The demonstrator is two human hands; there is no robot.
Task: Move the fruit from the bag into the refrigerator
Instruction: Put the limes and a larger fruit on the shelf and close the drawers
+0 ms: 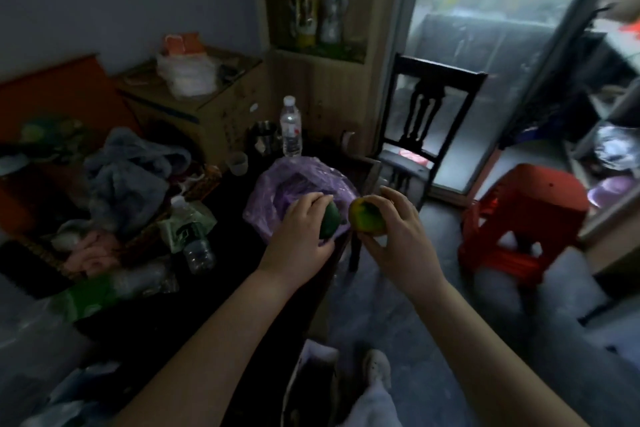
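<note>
A crumpled purple plastic bag [287, 189] lies open on the dark table [239, 288]. My left hand [298, 239] grips a dark green fruit [330, 224] just in front of the bag's right side. My right hand [398, 236] holds a yellow-green fruit [365, 217] beside it, past the table's right edge and above the floor. The two fruits are close together but apart. No refrigerator can be made out in the view.
Clear water bottles stand behind the bag [291, 126] and lie at its left [194, 236]. Clothes fill a basket [121, 184] at the left. A dark wooden chair [429, 121] and a red plastic stool [523, 218] stand to the right on the grey floor.
</note>
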